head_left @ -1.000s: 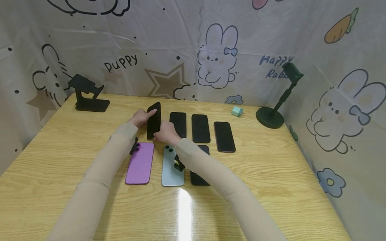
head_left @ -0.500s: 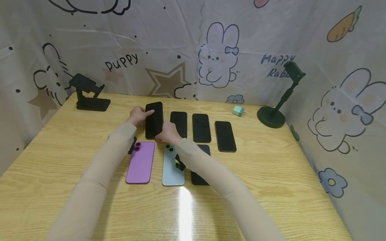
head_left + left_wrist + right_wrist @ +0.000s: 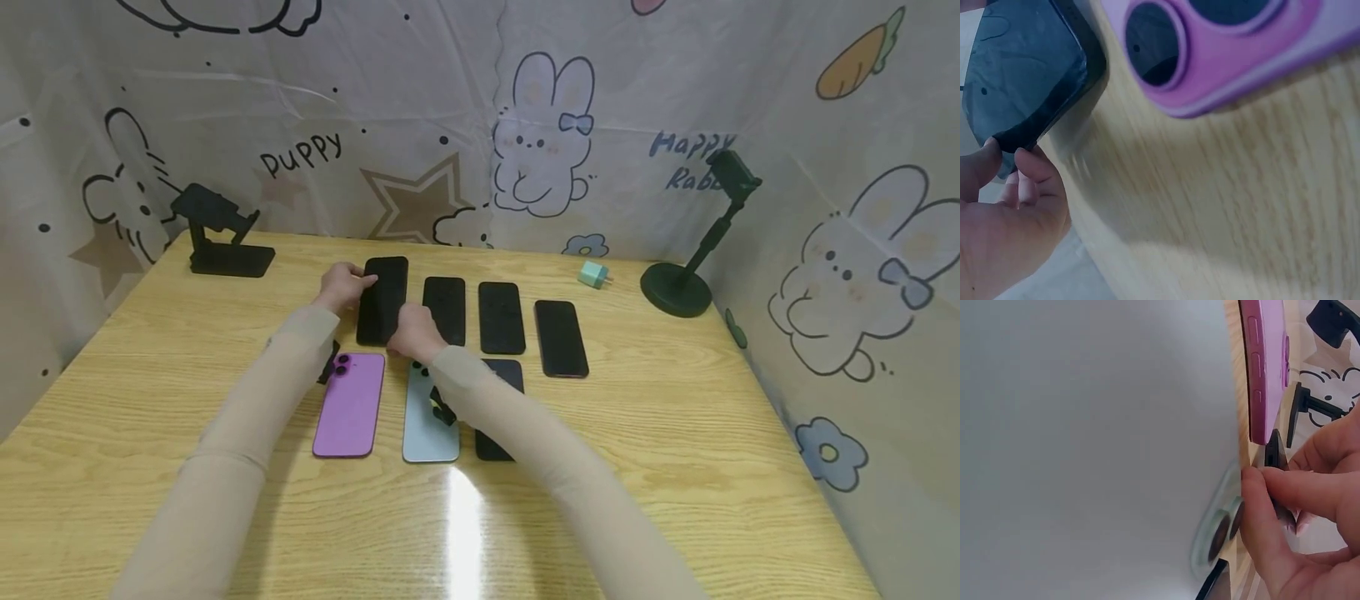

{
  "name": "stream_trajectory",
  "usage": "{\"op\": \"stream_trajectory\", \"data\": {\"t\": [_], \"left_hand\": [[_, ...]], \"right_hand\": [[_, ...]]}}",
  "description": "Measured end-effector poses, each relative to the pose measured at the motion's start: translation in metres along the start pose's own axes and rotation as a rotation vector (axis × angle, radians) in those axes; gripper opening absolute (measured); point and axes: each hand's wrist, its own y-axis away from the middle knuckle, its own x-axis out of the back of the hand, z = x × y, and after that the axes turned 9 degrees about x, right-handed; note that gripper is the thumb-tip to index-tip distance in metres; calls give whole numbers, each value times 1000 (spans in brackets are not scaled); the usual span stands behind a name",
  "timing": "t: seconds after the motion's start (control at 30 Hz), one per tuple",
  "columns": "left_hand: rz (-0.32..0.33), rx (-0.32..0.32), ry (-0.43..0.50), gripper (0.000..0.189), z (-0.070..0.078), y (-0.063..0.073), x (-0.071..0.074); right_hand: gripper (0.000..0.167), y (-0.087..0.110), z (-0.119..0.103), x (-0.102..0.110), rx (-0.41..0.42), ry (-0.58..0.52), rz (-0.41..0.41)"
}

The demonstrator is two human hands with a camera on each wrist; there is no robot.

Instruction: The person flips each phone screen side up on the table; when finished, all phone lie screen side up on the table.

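Note:
A black smartphone is between my two hands at the left end of the back row, its dark screen facing up and slightly tilted. My left hand pinches its left side; in the left wrist view, thumb and fingers meet at a corner of the phone. With thumb and finger my right hand pinches its lower right corner. Just in front lie a purple phone, camera side up, and a light blue phone, partly under my right wrist. My right forearm partly covers a dark phone.
More black phones lie to the right: one, another and a third. A mint charger plug and a dark green stand are at the back right. A black phone stand occupies the back left.
The black phone has turned from nearly edge-on to screen up and has come down lower toward the table. Both hands have kept their grip and shifted only slightly.

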Motion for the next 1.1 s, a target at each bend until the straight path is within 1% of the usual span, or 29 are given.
{"op": "stream_trajectory", "data": {"t": [0.13, 0.3, 0.33, 0.5, 0.7, 0.77, 0.9, 0.97, 1.0, 1.03, 1.07, 1.1], "left_hand": [[14, 13, 0, 44, 0, 1, -1], [52, 40, 42, 39, 3, 2, 2], [58, 40, 39, 39, 3, 2, 2], [77, 43, 19, 38, 3, -1, 2], [105, 52, 41, 36, 3, -1, 0], [105, 53, 46, 36, 3, -1, 0], [85, 49, 24, 35, 3, 1, 1], [67, 55, -2, 35, 1, -5, 2], [58, 61, -14, 35, -1, -11, 1], [68, 33, -9, 33, -11, -25, -2], [61, 33, -20, 33, -18, -39, -4], [54, 34, -30, 34, -28, -58, -8]], "right_hand": [[16, 1, -1, 0, -5, -16, -5], [7, 0, -2, 1, 8, 33, -35], [8, 0, -3, 1, 12, 44, -41], [10, -2, -2, 0, 15, 30, -43], [14, -2, 0, -1, 25, 36, -22], [16, -2, 0, -1, 25, 47, -12], [18, -2, 1, -2, 30, 68, -2], [19, -2, 2, -2, 32, 69, -4], [19, -2, 1, -2, 33, 67, -5], [19, -2, 1, -2, 32, 63, -6], [19, -2, 1, -2, 31, 61, -6], [18, -2, 1, -2, 31, 60, -8]]}}
